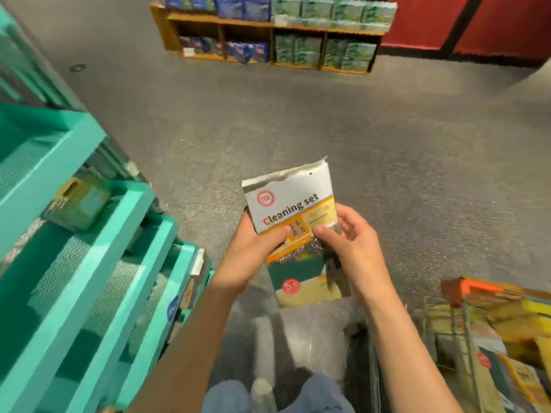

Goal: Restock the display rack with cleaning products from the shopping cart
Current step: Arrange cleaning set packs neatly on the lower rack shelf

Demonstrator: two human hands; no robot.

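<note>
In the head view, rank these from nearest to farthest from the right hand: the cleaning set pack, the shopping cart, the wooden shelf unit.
1. Cleaning set pack: gripped by the right hand, centre of view.
2. Shopping cart: lower right, beside the right forearm.
3. Wooden shelf unit: across the floor, top of view.
</note>
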